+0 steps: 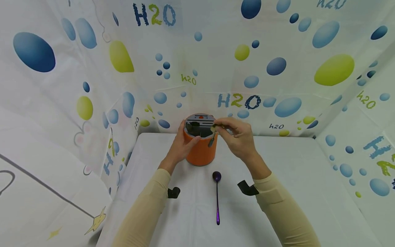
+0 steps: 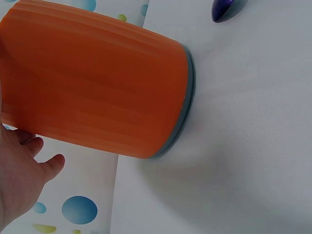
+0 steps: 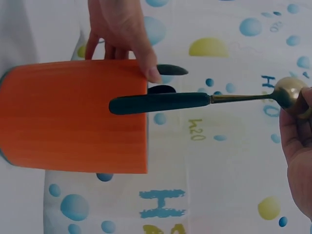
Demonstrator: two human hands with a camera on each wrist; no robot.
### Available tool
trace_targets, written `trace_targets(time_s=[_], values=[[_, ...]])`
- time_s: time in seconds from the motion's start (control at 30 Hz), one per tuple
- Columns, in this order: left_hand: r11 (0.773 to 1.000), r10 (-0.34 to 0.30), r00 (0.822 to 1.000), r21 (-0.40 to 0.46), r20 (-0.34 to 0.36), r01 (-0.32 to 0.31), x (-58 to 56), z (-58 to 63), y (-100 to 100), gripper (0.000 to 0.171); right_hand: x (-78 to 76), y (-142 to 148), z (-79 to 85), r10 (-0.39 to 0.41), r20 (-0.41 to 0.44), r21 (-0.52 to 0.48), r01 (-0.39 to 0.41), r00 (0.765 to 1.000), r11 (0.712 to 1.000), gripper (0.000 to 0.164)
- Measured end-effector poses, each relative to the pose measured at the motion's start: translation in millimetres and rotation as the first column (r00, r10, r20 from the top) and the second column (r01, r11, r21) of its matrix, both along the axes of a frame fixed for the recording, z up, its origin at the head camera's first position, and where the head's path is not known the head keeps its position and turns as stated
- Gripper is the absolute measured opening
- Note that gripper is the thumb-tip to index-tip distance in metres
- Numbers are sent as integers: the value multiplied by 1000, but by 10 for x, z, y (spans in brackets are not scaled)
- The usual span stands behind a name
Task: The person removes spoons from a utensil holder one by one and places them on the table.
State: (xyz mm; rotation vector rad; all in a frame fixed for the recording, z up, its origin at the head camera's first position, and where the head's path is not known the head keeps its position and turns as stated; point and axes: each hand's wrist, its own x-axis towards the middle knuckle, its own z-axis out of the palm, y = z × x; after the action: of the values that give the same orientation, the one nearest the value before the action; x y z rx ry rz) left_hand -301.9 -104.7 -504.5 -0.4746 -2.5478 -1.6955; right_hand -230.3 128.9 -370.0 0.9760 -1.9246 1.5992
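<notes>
An orange utensil holder stands upright at the back of the table. My left hand grips its upper left side, the thumb at the front rim. With my right hand I pinch a gold spoon by its bowl, right of the holder's top. Its dark green handle points down and overlaps the holder's wall in the right wrist view. Slots cross the holder's grey top. Two dark tips, one of them a rounded piece, stick up past the rim beside my left thumb.
A purple long-handled spoon lies on the white table in front of the holder, bowl end toward it. Walls of patterned sheet rise behind and at both sides. Dark straps stick out from my sleeves.
</notes>
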Motion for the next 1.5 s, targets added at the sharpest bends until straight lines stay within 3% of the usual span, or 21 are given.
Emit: trace_targets(time_s=[0.3, 0.7, 0.93, 1.13, 1.5], values=[[999, -19, 999, 29, -31, 20, -30, -5, 8, 94, -14, 97, -255, -41, 171, 25, 38, 984, 999, 16], [1000, 9, 1000, -10, -8, -9, -11, -1, 3, 98, -62, 219, -598, -38, 370, 38, 26, 928, 999, 18], [999, 24, 1000, -23, 11, -24, 0, 18, 7, 100, -62, 289, -747, -59, 438, 57, 38, 897, 998, 16], [999, 26, 1000, -29, 13, -25, 4, 18, 2, 100, -83, 349, -814, -61, 520, 68, 30, 852, 997, 17], [999, 26, 999, -33, 31, -25, 9, 21, -5, 100, -58, 451, -946, -129, 632, 184, 14, 764, 983, 17]])
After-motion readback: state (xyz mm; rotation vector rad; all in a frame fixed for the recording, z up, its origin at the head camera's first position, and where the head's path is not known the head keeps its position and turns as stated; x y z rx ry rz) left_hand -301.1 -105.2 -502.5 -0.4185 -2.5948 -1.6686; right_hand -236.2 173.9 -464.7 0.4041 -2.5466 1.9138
